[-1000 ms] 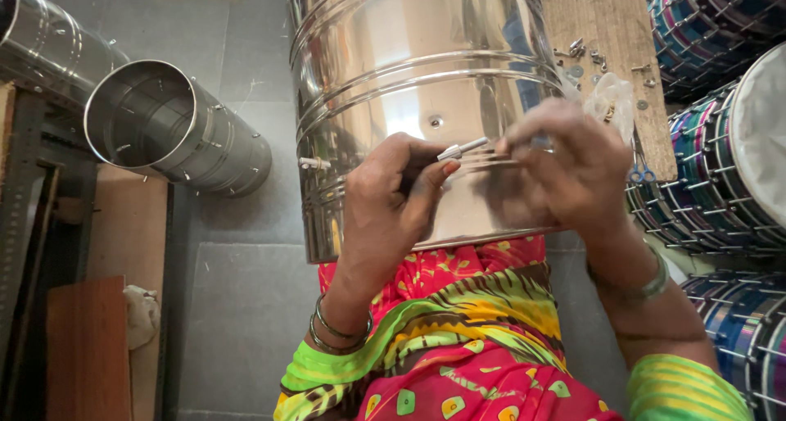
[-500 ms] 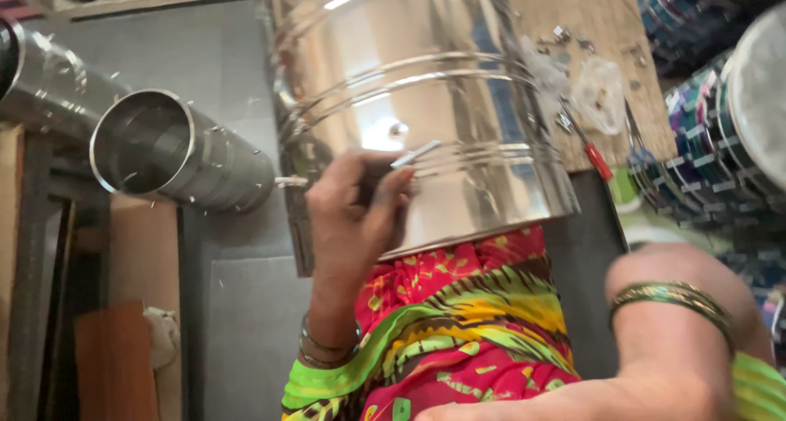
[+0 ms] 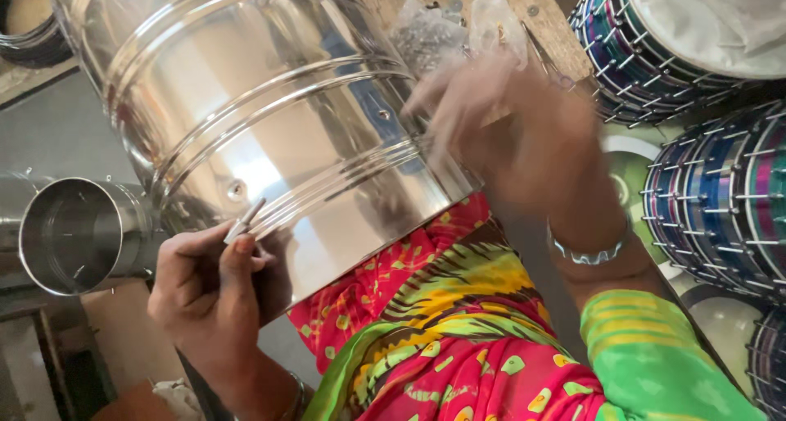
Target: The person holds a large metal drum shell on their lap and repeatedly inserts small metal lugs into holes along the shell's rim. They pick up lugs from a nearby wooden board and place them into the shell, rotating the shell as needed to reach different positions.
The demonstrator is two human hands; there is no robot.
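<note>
A: What is the left hand (image 3: pixel 214 286) doing?

B: Its thumb and fingers are pressed together, pinching a small flat silver metal piece (image 3: pixel 245 220) that sticks up toward one o'clock from the fingertips. The tip of that piece touches the lower wall of the large shiny steel drum shell (image 3: pixel 270 118) lying tilted across the lap.

A: And the right hand (image 3: pixel 516 138)?

B: It is blurred. The fingers look spread, palm down, over the shell's rim at about three o'clock from the shell's middle. I cannot tell whether it holds anything.

A: Where does the shell lie from the left hand?

B: At about one o'clock, just above it and touching the pinched piece. A small round hole in the wall (image 3: pixel 236 191) sits just beside the piece's tip.

A: What lies around them?

B: At nine o'clock from the left hand, an open-ended smaller steel cylinder (image 3: pixel 78 237) rests on its side. At twelve o'clock from the right hand, clear plastic bags of small metal parts (image 3: pixel 458 28) lie on a wooden board (image 3: pixel 565 48), partly hidden by the fingers. At three o'clock, finished drums with blue and purple bands and metal rods (image 3: pixel 720 200) are stacked. Below, a bright red, yellow and green patterned garment (image 3: pixel 458 339) covers the lap.
</note>
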